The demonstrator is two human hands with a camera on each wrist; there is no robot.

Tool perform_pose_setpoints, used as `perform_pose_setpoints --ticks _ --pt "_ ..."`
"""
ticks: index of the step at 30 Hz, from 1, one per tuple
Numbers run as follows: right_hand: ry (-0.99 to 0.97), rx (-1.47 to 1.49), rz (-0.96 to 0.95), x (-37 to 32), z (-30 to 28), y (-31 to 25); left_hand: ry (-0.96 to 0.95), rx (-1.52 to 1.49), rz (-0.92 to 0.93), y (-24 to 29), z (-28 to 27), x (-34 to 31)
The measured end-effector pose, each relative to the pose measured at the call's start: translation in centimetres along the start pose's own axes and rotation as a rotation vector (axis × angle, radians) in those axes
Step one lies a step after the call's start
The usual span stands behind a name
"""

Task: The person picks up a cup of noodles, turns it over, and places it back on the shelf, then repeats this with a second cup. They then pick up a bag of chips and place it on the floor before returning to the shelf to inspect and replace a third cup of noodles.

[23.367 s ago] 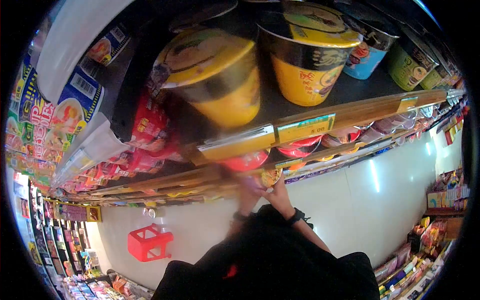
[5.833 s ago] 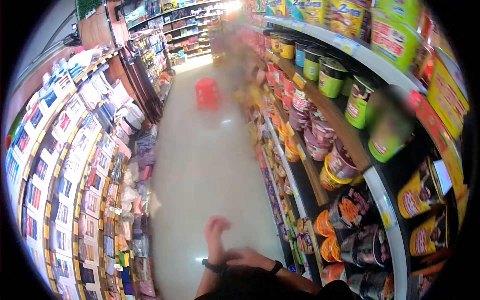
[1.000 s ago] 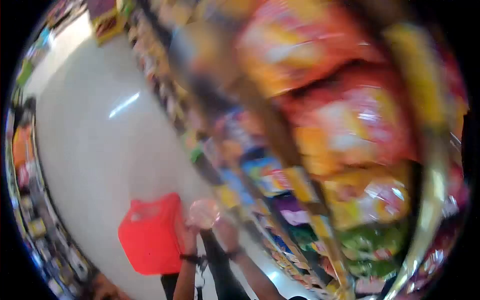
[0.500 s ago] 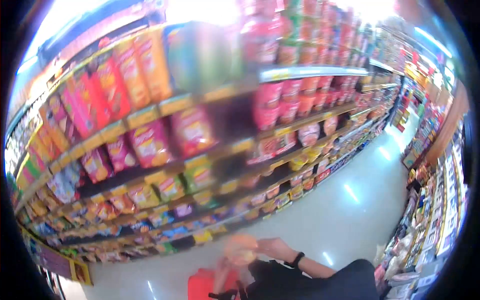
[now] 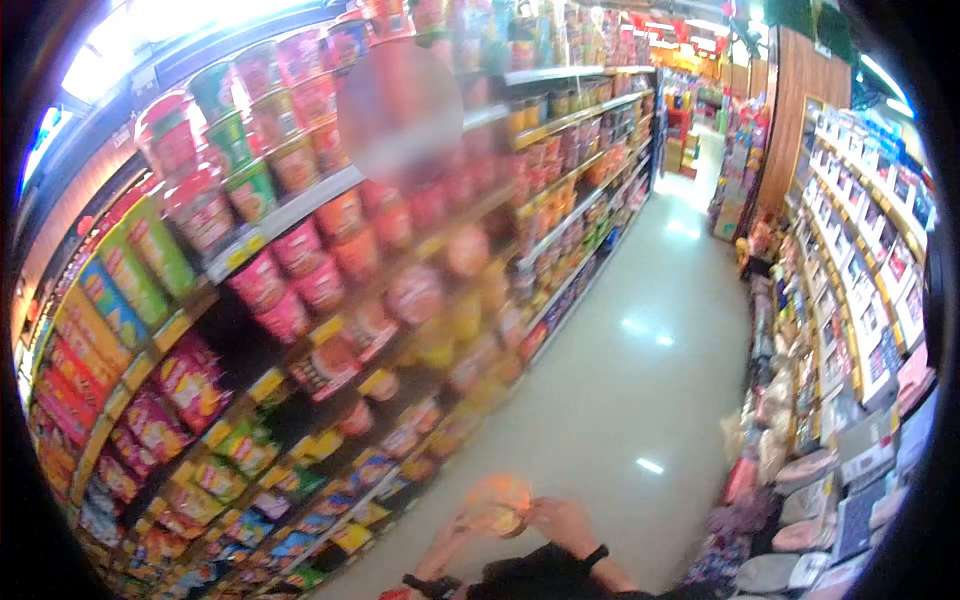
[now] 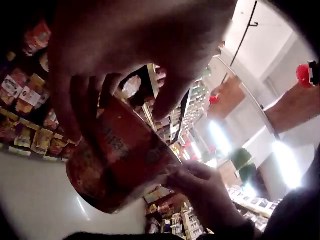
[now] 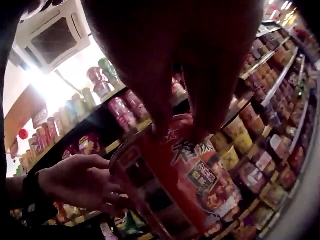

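Note:
Both hands hold a red-orange instant noodle tub point(image 5: 500, 505) low in front of the body. In the left wrist view, the left hand point(image 6: 130, 40) reaches over the noodle tub point(image 6: 120, 155) from above, thumb and fingers bent around its wall. The right hand point(image 6: 205, 192) pinches it close to one end. Large dark characters and a food picture face the right wrist camera on the tub point(image 7: 195, 175). There, fingertips of the right hand point(image 7: 175, 60) press its edge, while the left hand point(image 7: 80, 182) grips the opposite side.
Tall shelves point(image 5: 330, 190) of noodle tubs and snack bags line the left. Along the right runs a rack point(image 5: 850, 300) of boxed goods, with bags beneath. A pale floor aisle point(image 5: 600, 400) lies between. A bit of red point(image 5: 397, 594) shows at the bottom edge.
Hands 5.8 s ago seemed to hold nothing; the tub appears in them from 1.0 s ago. Since then the head view has swung from the red stool and snack shelves to along the aisle.

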State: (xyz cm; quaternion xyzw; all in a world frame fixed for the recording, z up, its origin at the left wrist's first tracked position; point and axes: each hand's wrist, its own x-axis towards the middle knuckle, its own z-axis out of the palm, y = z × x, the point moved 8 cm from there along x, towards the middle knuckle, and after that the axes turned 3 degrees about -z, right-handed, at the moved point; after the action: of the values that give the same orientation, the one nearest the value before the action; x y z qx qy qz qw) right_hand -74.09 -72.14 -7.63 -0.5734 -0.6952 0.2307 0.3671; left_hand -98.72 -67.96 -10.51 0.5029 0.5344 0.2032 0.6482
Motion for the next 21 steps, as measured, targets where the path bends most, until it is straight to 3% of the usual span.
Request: perform_pose_setpoints --ticks 1,2,5,6,10,13,16,21 --pt "0.043 -0.039 0.082 -0.4 -1.5 3.4 -0.047 0.022 0.005 1.1 2.1 2.6" --pt "0.046 -0.014 0.078 0.5 -5.7 2.1 -0.086 0.043 0.0 1.8 4.0 4.5" --pt "0.136 -0.105 -0.002 0.5 -11.9 8.3 -0.154 0.032 0.107 6.2 11.3 10.1" --pt "0.157 -0.111 0.163 0.3 -14.1 10.0 -0.169 0.048 0.149 8.0 13.7 10.9" --pt "0.287 0.01 0.207 3.0 -25.2 11.7 -0.335 -0.052 0.183 16.2 23.1 13.1" --pt "0.397 -0.028 0.175 3.6 -29.4 14.8 -0.265 0.073 0.301 17.3 27.0 17.2" --pt "0.398 -0.014 0.249 5.0 -31.3 18.0 -0.242 0.193 0.245 19.4 29.3 21.4" --pt "0.432 -0.086 0.297 10.8 -35.1 22.5 -0.283 0.082 0.296 25.9 32.0 29.3"
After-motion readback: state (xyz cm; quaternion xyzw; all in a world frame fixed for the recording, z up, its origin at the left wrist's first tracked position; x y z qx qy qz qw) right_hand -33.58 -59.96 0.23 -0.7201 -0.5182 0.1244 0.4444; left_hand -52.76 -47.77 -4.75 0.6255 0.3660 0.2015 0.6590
